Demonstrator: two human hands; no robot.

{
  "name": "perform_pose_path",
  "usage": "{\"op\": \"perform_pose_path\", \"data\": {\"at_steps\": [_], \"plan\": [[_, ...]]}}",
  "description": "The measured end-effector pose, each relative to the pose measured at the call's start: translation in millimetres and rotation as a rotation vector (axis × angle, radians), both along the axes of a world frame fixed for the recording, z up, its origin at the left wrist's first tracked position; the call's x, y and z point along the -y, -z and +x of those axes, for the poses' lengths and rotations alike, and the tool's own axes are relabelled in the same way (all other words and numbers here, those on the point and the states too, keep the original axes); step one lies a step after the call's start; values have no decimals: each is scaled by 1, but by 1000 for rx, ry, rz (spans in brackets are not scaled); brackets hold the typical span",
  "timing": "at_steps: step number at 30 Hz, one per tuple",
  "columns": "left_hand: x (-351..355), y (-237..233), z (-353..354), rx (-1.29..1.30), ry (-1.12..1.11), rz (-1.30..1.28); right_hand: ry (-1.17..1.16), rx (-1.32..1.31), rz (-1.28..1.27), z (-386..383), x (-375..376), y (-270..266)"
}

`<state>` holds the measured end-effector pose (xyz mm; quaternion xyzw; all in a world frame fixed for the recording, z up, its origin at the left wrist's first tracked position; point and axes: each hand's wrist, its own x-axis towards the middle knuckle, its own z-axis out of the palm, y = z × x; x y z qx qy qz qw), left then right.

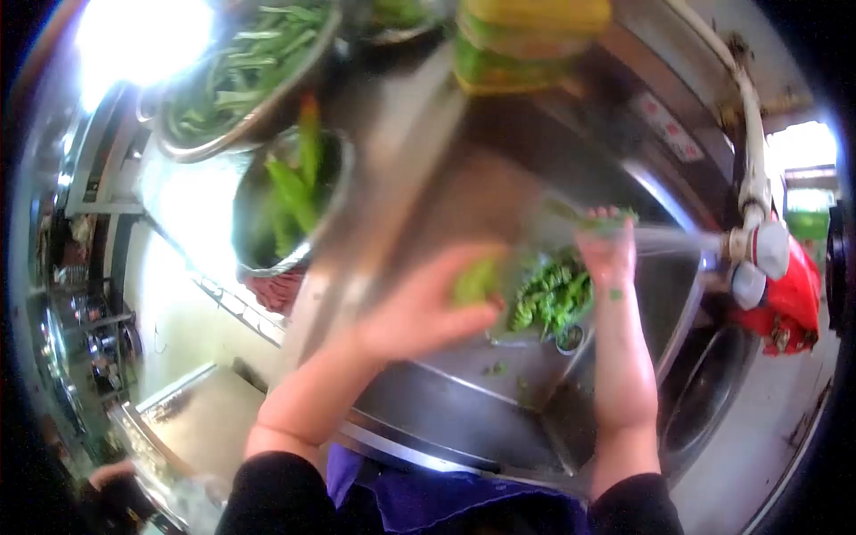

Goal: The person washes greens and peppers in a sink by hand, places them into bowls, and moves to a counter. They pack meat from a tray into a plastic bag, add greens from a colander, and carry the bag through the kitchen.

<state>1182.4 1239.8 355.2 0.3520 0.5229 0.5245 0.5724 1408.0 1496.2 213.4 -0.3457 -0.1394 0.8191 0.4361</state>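
My left hand (437, 308) is blurred over the sink's left part, its fingers curled round a light green vegetable (477, 283). Farther right, my right hand (608, 241) is closed on a green vegetable (615, 217) in the stream of water (673, 239) from the tap (744, 242). Chopped leafy greens (555, 292) lie in the metal sink (464, 397) between and below the hands, beside a small round drain piece (569, 338).
At the upper left, a metal bowl (334, 178) holds long green peppers (292, 192). Behind it a larger basin (192, 153) holds green beans (267, 53). A yellow-green container (530, 45) stands at the top. A red bag (794, 299) hangs right of the tap.
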Motion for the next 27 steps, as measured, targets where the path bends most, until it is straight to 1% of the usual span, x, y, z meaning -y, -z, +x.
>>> {"op": "perform_pose_path", "data": {"at_steps": [1,2,4,5,6,7,8,9,10,11,12,13,15,16,18,19,20,22,23,24,25,26,27], "plan": [[17,-18,-14,-269,-55,90,28,66,-61,-6,8,-22],[34,-35,-28,-552,-137,149,-22,194,-62,-16,18,-42],[61,-56,-61,-634,-379,206,-178,243,-117,-36,35,-54],[65,-60,-77,-513,-549,304,-283,165,-176,-48,42,-54],[65,-64,-91,-398,-697,216,-343,184,-150,-76,57,-73],[64,-69,-103,-277,-835,131,-399,122,-72,-104,67,-92],[65,-62,-115,-331,-813,154,-448,59,8,-132,73,-111],[64,-47,-128,-383,-786,173,-467,-28,141,-159,75,-128],[64,-39,-137,-433,-756,188,-397,-14,259,-190,78,-154],[65,-44,-139,-654,-597,48,-377,-54,522,-218,75,-177],[66,-43,-139,-796,-489,-15,-228,-37,610,-248,76,-204],[68,-40,-136,-930,-375,-83,-262,-1,766,-269,66,-217],[69,-30,-126,-1040,-464,12,-359,72,998,-295,51,-232],[71,-30,-123,-1076,-498,44,-401,174,939,-302,52,-239],[76,-30,-115,-1132,-602,124,-458,223,859,-296,54,-233],[79,-29,-111,-1157,-659,194,-475,173,835,-279,57,-220],[83,-25,-111,-1109,-692,263,-496,122,812,-261,59,-205],[95,-19,-105,-1014,-755,335,-681,230,538,-206,49,-168],[96,-22,-99,-990,-788,372,-661,258,401,-176,40,-136],[103,-18,-97,-1035,-787,369,-634,275,277,-148,28,-106],[110,-13,-93,-1085,-783,371,-534,169,125,-119,18,-84],[110,-6,-83,-925,-713,473,-428,62,-27,-92,13,-72],[106,-2,-71,-761,-639,568,-305,50,-52,-73,15,-72]]}}
